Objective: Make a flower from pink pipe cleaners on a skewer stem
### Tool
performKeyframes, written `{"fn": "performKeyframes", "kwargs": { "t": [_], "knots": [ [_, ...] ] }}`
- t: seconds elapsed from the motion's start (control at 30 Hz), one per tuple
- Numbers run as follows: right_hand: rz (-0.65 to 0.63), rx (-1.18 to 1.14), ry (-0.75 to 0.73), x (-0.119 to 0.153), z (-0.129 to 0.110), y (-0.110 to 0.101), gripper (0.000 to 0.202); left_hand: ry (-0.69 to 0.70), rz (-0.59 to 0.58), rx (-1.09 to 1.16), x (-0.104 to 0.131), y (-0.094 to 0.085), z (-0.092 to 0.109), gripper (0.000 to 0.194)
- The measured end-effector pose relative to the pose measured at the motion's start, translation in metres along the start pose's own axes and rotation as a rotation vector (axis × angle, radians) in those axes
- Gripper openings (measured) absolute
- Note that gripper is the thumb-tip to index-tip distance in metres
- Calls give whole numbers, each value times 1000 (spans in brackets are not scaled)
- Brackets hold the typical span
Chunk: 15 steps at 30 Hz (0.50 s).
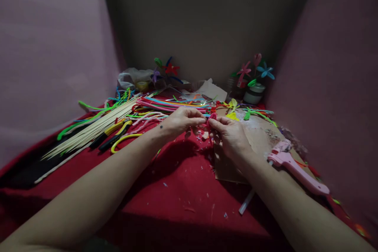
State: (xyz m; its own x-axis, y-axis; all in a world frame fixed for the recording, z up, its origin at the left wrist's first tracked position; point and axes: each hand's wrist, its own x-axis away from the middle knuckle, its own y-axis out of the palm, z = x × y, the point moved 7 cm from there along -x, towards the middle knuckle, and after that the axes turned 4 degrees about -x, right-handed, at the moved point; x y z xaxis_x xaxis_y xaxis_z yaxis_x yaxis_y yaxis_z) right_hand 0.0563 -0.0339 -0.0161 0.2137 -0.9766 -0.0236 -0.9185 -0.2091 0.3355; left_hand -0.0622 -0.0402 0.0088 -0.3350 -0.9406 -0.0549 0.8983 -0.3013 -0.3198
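Over the middle of the table, a bent pink pipe cleaner (212,117) forms a small loop between my hands. My right hand (233,136) pinches it between thumb and index finger, and a short length hangs below the grip. From the other side, my left hand (184,121) is closed in a pinch on its left part; the exact contact at the fingertips is small and partly hidden. Just behind my hands lies a bundle of coloured pipe cleaners (174,104). Cardboard (227,167) lies beneath my right hand.
A pink glue gun (299,170) rests by my right forearm, its clear glue stick (247,202) poking out. Left are wooden sticks (94,128) and yellow-black handled pliers (116,136). Pipe-cleaner flowers (171,68) stand behind, near a white jar (254,93). Scraps litter the red cloth (177,197).
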Motion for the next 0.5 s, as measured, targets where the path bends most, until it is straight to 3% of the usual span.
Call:
{"fn": "performKeyframes", "kwargs": {
  "t": [0.17, 0.3, 0.4, 0.5],
  "knots": [
    [-44, 47, -17, 2, -1, 5, 22, -42, -18, -206, 1, 0, 3, 17],
    [-39, 73, 1, 4, 0, 5, 25, -2, 11, -448, 1, -1, 10, 20],
    [-52, 94, -1, 4, 0, 6, 25, 61, 54, -429, 1, -7, 13, 21],
    [-75, 164, -1, 4, 2, 7, 24, 97, 85, -267, 1, -11, 14, 24]
  ]
}}
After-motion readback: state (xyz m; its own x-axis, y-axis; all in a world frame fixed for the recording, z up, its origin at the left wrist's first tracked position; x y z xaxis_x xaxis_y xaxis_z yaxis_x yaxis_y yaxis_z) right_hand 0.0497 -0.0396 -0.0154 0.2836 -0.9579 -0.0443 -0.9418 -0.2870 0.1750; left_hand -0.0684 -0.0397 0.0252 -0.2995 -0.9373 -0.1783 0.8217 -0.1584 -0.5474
